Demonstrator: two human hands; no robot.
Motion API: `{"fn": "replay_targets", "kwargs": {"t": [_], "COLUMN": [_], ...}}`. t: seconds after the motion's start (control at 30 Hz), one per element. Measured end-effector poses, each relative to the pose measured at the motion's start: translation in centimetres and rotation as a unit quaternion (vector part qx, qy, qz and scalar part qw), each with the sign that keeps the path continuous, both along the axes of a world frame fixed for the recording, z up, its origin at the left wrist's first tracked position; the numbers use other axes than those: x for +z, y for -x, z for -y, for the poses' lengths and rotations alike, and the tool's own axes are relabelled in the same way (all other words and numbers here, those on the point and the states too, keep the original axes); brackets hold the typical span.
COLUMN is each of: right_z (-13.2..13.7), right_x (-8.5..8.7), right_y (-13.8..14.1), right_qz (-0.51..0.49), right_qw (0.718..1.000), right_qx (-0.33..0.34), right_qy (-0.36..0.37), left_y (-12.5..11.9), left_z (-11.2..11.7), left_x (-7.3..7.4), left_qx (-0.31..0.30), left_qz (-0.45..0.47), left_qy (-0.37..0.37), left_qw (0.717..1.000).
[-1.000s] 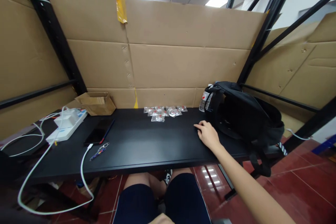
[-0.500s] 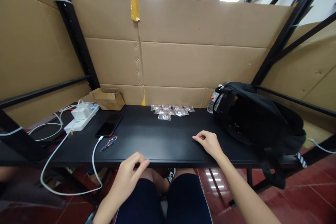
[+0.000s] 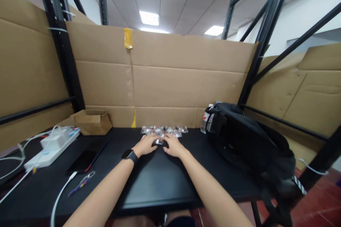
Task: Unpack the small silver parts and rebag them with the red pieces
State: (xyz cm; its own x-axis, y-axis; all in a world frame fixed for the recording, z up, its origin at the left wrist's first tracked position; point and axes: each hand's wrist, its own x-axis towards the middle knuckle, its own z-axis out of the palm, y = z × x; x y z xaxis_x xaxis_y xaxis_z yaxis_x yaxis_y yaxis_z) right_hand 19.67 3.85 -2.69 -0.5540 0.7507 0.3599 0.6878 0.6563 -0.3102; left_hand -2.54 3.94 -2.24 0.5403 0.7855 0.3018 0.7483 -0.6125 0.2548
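Head view (clock face centred on the tabletop, twelve pointing away from the person): the clear plastic packets lie in a cluster at twelve o'clock, near the cardboard panel; the contents are too small to identify. Handling, by judgement: each packet should be light, the film soft and somewhat slippery, the insert stiffer; fragility cannot be determined. Recommended hold: thumb and index finger on opposite edges, or flat over the insert. Pose: both forearms extend forward and converge, palms down. The left hand, with a dark watch at the wrist, sits at the cluster's seven o'clock side; the right hand sits at five o'clock. Fingers are bent, thumbs spread towards each other; whether the fingertips grip any film cannot be told.
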Motion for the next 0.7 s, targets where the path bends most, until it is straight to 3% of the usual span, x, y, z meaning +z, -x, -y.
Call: {"fn": "replay_targets", "kwargs": {"t": [0.1, 0.23, 0.43, 0.7], "right_z": [-2.4, -3.0, -2.6, -3.5], "right_x": [0.0, 0.0, -0.7, -0.2], "right_y": [0.9, 1.5, 1.6, 1.2], "right_qz": [-0.045, -0.113, -0.259, -0.357], "right_qw": [0.998, 0.991, 0.964, 0.933], "right_qx": [0.05, 0.07, 0.024, -0.026], "right_qy": [0.004, 0.024, 0.05, 0.038], "left_y": [0.8, 1.4, -0.3, -0.7], "left_z": [-1.5, -1.4, -0.4, -1.4], "left_x": [-0.6, -1.0, -0.4, -2.6], "left_qx": [-0.018, -0.01, 0.014, 0.019], "left_qz": [0.061, 0.141, 0.273, 0.36], "left_qy": [-0.002, -0.01, 0.014, 0.105], "left_qw": [0.998, 0.99, 0.962, 0.927]}}
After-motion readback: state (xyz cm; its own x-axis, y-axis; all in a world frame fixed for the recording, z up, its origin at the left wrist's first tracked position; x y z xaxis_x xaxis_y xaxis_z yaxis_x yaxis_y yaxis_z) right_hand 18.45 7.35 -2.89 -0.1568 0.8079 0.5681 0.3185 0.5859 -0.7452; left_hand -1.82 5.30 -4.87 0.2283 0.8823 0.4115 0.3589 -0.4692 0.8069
